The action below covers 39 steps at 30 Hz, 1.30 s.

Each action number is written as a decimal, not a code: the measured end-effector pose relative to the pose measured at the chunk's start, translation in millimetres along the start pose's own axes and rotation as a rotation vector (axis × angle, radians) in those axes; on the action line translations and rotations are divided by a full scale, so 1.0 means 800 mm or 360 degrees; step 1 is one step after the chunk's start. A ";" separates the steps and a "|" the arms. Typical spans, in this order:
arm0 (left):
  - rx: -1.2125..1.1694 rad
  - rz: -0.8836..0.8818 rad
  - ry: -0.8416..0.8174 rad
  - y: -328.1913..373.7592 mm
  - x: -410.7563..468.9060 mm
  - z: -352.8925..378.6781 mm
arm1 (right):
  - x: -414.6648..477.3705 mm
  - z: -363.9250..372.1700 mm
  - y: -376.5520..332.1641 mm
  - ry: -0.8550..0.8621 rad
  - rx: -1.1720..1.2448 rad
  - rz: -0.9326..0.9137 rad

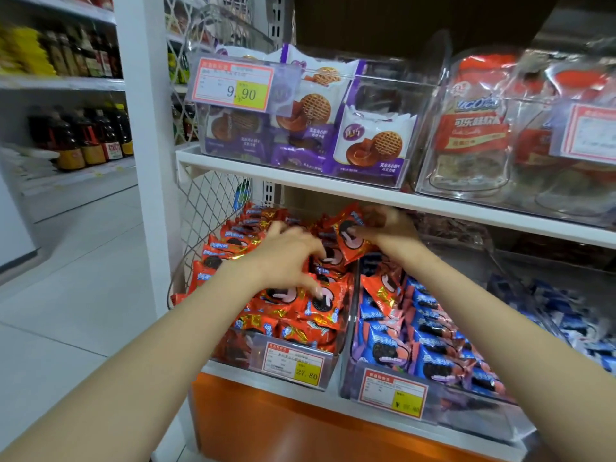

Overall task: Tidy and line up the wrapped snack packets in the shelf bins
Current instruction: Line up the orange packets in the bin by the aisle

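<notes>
Over the lower bin, the left hand spreads on orange packets, surely light and slippery; at two o'clock the right hand seemingly pinches a single packet by its edge.

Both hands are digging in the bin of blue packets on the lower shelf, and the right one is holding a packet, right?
Not blue. The head view shows the left hand and right hand in the bin of orange packets on the lower shelf; the right one holds a packet.

"9.90" is read on the upper bin's price tag; "27.80" on the orange-packet bin's tag.
</notes>
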<state>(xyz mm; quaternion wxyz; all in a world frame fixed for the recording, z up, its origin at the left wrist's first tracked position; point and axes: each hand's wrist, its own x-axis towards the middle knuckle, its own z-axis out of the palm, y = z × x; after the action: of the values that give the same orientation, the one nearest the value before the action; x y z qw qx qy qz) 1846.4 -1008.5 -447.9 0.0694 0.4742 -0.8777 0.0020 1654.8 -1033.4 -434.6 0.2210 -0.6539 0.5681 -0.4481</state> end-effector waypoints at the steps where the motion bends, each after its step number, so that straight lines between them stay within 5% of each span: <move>1: 0.0064 0.0028 -0.0167 0.010 0.003 0.002 | 0.000 -0.001 0.001 0.0002 0.0010 -0.0005; 4: 0.0207 -0.0009 -0.0472 0.026 0.013 0.014 | -0.002 -0.003 0.006 -0.0044 0.0042 0.0033; 7: 0.0156 -0.0008 -0.0483 0.024 0.021 0.020 | -0.003 -0.005 0.009 -0.0098 0.0012 0.0035; 15: -0.0482 -0.0123 0.0197 -0.001 0.015 -0.002 | 0.006 -0.022 0.006 0.0173 0.0116 0.0084; 21: -0.1182 -0.0360 0.0556 -0.039 -0.011 -0.008 | 0.005 -0.005 0.005 0.0053 0.0060 0.0171; 23: -0.1395 -0.0462 0.0670 -0.047 -0.014 -0.007 | 0.002 0.002 0.007 -0.0081 -0.0007 0.0128; 26: -0.1622 -0.0591 0.0758 -0.050 -0.017 0.001 | 0.001 0.019 0.002 -0.0425 -0.0692 -0.0077; 30: -0.1543 -0.0707 0.0780 -0.058 -0.017 0.017 | 0.002 0.046 -0.007 -0.0802 -0.1288 -0.0176; 39: -0.1548 -0.0710 0.0801 -0.066 -0.021 0.017 | 0.015 0.050 -0.007 -0.1216 -0.1316 -0.0117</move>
<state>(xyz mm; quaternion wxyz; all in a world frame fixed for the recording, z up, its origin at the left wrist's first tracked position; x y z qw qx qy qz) 1897.9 -1024.4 -466.8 0.4838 0.5460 -0.6133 -0.3028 1690.9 -1052.1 -446.5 0.1205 -0.8212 0.5529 0.0729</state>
